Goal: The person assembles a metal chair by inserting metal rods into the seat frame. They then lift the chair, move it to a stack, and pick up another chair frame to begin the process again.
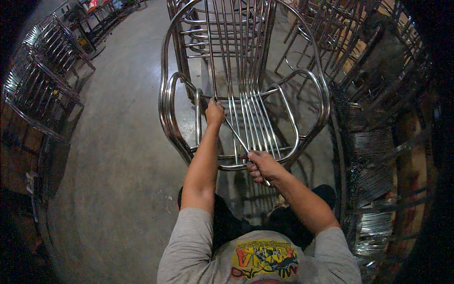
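Steel chair frame stands on the concrete floor; left hand clamped on a seat rod, right hand gripping the rod's near end.

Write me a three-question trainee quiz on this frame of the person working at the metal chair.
1. True or false: the left hand is at the rear of the seat of the steel chair, where the seat bars meet the backrest.
2. What does the right hand hold?
A. a loose thin metal rod lying slantwise over the seat
B. a hammer
C. a cloth
3. Fill in: the chair stands on a bare ____ floor, with stacked metal chair frames at the left.

Key
1. True
2. A; the rod runs from the right hand at the seat's front edge up towards the left hand.
3. concrete
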A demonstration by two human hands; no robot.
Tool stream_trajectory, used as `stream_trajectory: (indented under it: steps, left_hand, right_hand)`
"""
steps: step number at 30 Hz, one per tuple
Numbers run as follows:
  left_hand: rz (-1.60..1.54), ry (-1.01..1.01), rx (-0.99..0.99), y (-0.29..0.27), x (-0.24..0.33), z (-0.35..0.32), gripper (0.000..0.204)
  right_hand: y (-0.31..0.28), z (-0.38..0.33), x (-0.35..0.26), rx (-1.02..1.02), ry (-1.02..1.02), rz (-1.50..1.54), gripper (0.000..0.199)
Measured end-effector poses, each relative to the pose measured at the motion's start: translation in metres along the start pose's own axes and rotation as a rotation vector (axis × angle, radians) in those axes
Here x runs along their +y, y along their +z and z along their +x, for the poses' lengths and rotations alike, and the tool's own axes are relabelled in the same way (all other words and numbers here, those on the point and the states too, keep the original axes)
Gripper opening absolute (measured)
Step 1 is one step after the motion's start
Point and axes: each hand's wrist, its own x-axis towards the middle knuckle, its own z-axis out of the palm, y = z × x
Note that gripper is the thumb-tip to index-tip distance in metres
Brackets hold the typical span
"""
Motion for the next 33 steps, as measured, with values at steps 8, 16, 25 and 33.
stream_trajectory:
  steps: [8,16,25,33]
  left_hand:
    - [-0.129,-0.02,-0.053,0.003,0.007,0.008,0.035]
    - [-0.124,-0.263,-0.373,0.0,-0.008,-0.012,0.051]
    - [0.318,-0.114,-0.849,-0.058,0.055,-0.091,0.065]
    - [-0.112,-0.072,-0.665,-0.038,0.032,-0.102,0.058]
  right_hand:
    - [-0.007,0.011,-0.007,0.036,-0.04,0.002,0.023]
    - [-0.017,0.064,0.023,0.267,-0.301,-0.242,0.026]
    - [-0.019,0.084,0.033,0.476,-0.438,-0.473,0.037]
    - [-0.005,0.068,0.004,0.158,-0.325,-0.155,0.026]
